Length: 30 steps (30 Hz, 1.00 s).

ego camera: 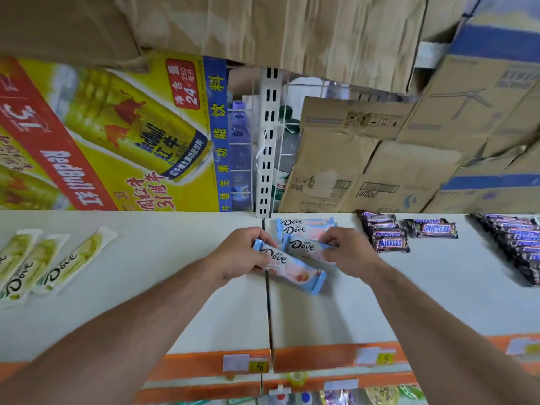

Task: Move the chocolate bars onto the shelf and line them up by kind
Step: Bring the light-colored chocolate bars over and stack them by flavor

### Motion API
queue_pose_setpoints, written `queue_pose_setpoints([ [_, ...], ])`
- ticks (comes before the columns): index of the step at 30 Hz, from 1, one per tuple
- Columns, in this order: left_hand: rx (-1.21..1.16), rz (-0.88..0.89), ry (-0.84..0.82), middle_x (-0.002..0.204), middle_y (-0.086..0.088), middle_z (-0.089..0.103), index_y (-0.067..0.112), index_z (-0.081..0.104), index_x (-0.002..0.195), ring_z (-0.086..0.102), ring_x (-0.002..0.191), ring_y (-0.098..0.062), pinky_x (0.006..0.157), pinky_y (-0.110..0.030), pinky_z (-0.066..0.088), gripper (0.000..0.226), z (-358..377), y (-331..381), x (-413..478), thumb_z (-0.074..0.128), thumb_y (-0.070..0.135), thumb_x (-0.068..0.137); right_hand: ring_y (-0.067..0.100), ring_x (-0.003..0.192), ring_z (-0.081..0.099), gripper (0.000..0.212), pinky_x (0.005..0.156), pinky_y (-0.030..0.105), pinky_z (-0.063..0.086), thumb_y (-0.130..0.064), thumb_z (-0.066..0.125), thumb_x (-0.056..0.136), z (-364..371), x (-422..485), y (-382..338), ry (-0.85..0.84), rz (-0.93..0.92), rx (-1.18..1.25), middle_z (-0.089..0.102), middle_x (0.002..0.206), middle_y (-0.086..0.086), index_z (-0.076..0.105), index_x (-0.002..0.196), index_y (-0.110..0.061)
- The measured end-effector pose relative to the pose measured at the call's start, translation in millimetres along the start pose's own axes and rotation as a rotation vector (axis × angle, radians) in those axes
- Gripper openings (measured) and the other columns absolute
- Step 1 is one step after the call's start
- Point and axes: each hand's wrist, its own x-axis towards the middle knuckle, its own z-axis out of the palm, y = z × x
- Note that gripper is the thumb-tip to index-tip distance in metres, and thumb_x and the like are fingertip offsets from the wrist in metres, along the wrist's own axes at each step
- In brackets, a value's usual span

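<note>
My left hand [239, 255] grips one end of a blue-and-pink Dove bar [295, 268] that lies slanted on the white shelf [175, 287]. My right hand [349, 252] holds a second blue-and-pink Dove bar [304, 247] just behind it. Two more of that kind [304, 225] lie stacked at the shelf's back. Three green Dove bars [43, 261] lie side by side at the left. Snickers bars [385, 233] sit in a short row to the right, one Snickers bar [432, 228] lies apart, and a longer Snickers row [517, 244] runs at the far right.
A Red Bull carton [111, 135] stands at the back left, and brown cardboard boxes [380, 159] at the back right. A white slotted upright [267, 141] divides them. The shelf's orange front strip [321, 358] carries price tags; another shelf with goods lies below.
</note>
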Motion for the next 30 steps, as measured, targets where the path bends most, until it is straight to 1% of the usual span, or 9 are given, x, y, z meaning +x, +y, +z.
queue_pose_setpoints([
  [6, 0.006, -0.026, 0.098, 0.088, -0.007, 0.068, 0.02, 0.068, 0.087, 0.059, 0.065, -0.01, 0.057, -0.021, 0.049, 0.028, 14.1, 1.6, -2.8, 0.066, -0.007, 0.079, 0.015, 0.086, 0.064, 0.023, 0.065, 0.019, 0.042, -0.016, 0.071, 0.082, -3.9, 28.5, 4.9, -0.047, -0.093, -0.087, 0.07, 0.1, -0.004, 0.074, 0.103, -0.025],
  [9, -0.068, -0.062, 0.161, 0.085, -0.004, 0.068, 0.02, 0.068, 0.086, 0.062, 0.07, -0.015, 0.064, -0.028, 0.055, 0.027, 21.8, -2.0, -3.8, 0.066, -0.007, 0.08, 0.015, 0.083, 0.061, 0.024, 0.066, 0.022, 0.044, -0.016, 0.069, 0.08, -4.0, 36.5, 7.7, -0.009, -0.138, -0.149, 0.072, 0.098, -0.003, 0.074, 0.1, -0.028],
  [15, -0.104, -0.074, 0.214, 0.092, -0.008, 0.067, 0.019, 0.067, 0.087, 0.065, 0.072, -0.017, 0.061, -0.026, 0.053, 0.025, 36.6, -5.2, -6.9, 0.068, -0.006, 0.082, 0.024, 0.099, 0.061, 0.018, 0.077, 0.031, 0.049, -0.027, 0.069, 0.082, -0.6, 42.0, 18.9, 0.08, -0.236, -0.258, 0.067, 0.103, 0.004, 0.071, 0.099, -0.023],
  [20, -0.125, -0.079, 0.228, 0.095, -0.015, 0.069, 0.019, 0.068, 0.086, 0.068, 0.077, -0.022, 0.066, -0.034, 0.058, 0.024, 42.7, -1.1, -9.4, 0.069, -0.004, 0.082, 0.032, 0.108, 0.05, 0.041, 0.09, 0.039, 0.044, -0.043, 0.067, 0.086, -2.4, 30.0, 28.5, 0.218, -0.342, -0.398, 0.058, 0.114, 0.009, 0.066, 0.115, -0.014],
  [22, -0.135, -0.078, 0.22, 0.093, -0.014, 0.07, 0.019, 0.067, 0.087, 0.067, 0.075, -0.021, 0.066, -0.033, 0.057, 0.024, 44.1, 3.3, -9.6, 0.068, -0.005, 0.083, 0.033, 0.107, 0.052, 0.044, 0.088, 0.041, 0.047, -0.047, 0.068, 0.085, -2.4, 20.4, 35.1, 0.268, -0.323, -0.392, 0.059, 0.113, 0.01, 0.066, 0.114, -0.013],
  [25, -0.178, -0.062, 0.208, 0.094, -0.013, 0.07, 0.016, 0.067, 0.088, 0.067, 0.076, -0.022, 0.071, -0.038, 0.057, 0.024, 45.9, 10.9, -7.1, 0.067, -0.007, 0.083, 0.037, 0.098, 0.057, 0.039, 0.081, 0.042, 0.05, -0.035, 0.069, 0.08, -1.7, 1.1, 50.0, 0.313, -0.355, -0.403, 0.06, 0.107, 0.013, 0.064, 0.107, -0.007],
  [27, -0.226, -0.05, 0.205, 0.097, -0.014, 0.07, 0.014, 0.066, 0.088, 0.068, 0.076, -0.023, 0.072, -0.038, 0.057, 0.024, 47.8, 17.3, -5.8, 0.067, -0.009, 0.083, 0.037, 0.096, 0.06, 0.051, 0.08, 0.041, 0.051, -0.039, 0.062, 0.072, -0.7, -13.0, 61.4, 0.292, -0.365, -0.406, 0.06, 0.11, 0.013, 0.062, 0.111, -0.006],
  [29, -0.276, -0.041, 0.203, 0.1, -0.014, 0.069, 0.013, 0.065, 0.088, 0.069, 0.074, -0.023, 0.071, -0.036, 0.058, 0.024, 50.3, 22.4, -5.5, 0.067, -0.011, 0.083, 0.034, 0.116, 0.056, 0.071, 0.093, 0.041, 0.048, -0.055, 0.05, 0.077, 4.2, -25.0, 70.6, 0.229, -0.314, -0.457, 0.056, 0.13, 0.011, 0.053, 0.13, -0.008],
  [30, -0.295, -0.036, 0.197, 0.103, -0.015, 0.069, 0.012, 0.065, 0.089, 0.069, 0.074, -0.023, 0.069, -0.034, 0.06, 0.025, 51.5, 24.1, -5.4, 0.068, -0.012, 0.082, 0.031, 0.132, 0.045, 0.078, 0.104, 0.042, 0.042, -0.061, 0.043, 0.083, 7.5, -30.3, 74.8, 0.186, -0.278, -0.488, 0.047, 0.144, 0.01, 0.043, 0.142, -0.01],
])
